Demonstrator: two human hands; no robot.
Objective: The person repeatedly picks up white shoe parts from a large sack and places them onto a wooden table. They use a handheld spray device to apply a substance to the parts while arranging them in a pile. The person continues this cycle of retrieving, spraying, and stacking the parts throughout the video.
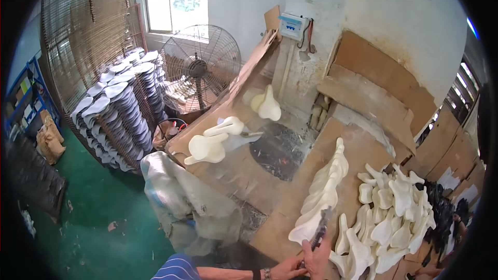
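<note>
at five o'clock, right hand (316, 259) clamps fingers round tool (319, 231) near pads (322, 191), likely light, soft, best gripped by ends; left hand (287, 268), fingers unclear.

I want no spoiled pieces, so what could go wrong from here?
The dark tool in the right grip overlaps the row of cream pieces in view; a slip might mark one. They overlap one another, so a knock could shift several. The pile is loosely heaped close by and might slide.
</note>
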